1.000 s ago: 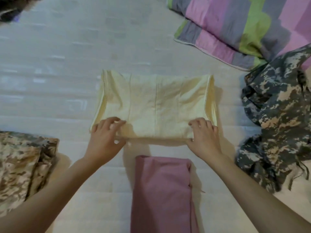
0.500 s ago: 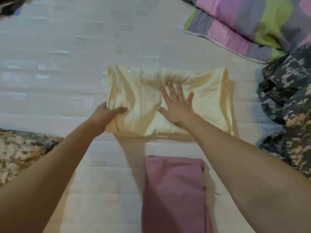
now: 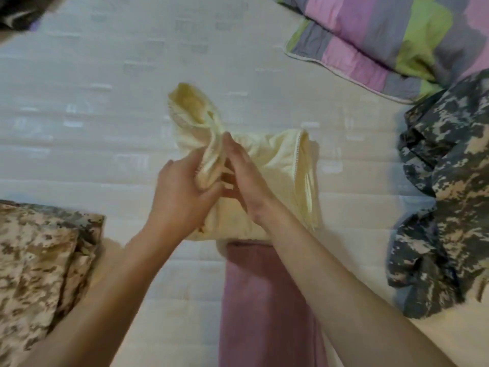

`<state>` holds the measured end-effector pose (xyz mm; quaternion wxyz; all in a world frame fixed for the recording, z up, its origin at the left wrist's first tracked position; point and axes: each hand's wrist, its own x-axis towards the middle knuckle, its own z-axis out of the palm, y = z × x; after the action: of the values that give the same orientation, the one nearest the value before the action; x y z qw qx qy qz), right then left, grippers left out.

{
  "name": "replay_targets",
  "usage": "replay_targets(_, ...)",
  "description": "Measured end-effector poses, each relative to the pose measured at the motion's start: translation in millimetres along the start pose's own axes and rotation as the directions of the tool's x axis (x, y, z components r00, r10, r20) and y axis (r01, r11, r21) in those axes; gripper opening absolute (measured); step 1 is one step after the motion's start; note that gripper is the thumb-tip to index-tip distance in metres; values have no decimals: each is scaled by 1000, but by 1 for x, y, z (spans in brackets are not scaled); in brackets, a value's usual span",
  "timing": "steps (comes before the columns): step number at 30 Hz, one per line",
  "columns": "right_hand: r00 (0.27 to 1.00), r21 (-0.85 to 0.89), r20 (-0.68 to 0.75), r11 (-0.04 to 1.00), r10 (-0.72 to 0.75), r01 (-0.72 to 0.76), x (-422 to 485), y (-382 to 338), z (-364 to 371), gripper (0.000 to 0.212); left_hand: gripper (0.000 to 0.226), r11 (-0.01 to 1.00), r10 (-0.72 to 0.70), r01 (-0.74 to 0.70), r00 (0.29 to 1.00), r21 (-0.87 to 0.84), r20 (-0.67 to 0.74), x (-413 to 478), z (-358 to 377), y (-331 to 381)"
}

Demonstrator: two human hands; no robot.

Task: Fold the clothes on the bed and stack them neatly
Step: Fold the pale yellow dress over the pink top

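Note:
A pale yellow garment (image 3: 280, 165) lies in the middle of the white bed (image 3: 105, 128). My left hand (image 3: 182, 192) grips its left half, lifted off the bed and swung over toward the right half. My right hand (image 3: 243, 178) lies flat, fingers extended, pressing on the garment's middle just beside the lifted flap. A folded pink garment (image 3: 259, 300) lies right below, toward me, partly under my right forearm. A folded tan camouflage garment (image 3: 42, 274) rests at the left edge. A crumpled grey camouflage garment (image 3: 444, 197) lies at the right.
A striped pink, grey and green quilt (image 3: 383, 35) is bunched at the top right. Something dark (image 3: 18, 11) sits at the top left corner. Bare mattress stretches across the upper left.
The yellow garment lay flat with both hands on its near edge, then my right hand pressed its middle. Now my left hand has lifted the left half and brought it rightward over the middle.

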<state>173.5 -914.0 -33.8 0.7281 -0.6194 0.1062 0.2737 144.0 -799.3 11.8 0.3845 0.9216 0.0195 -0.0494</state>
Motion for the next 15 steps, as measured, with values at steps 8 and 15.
replay_targets(8,816,-226,-563,926,128,-301,-8,17,-119,29,58,993,42,-78,940,93,340,-20,88,-5)
replay_targets(15,755,-584,-648,702,-101,-408,4,46,-137,41,59,998,-2,4,999,67,-42,2,98,-26)
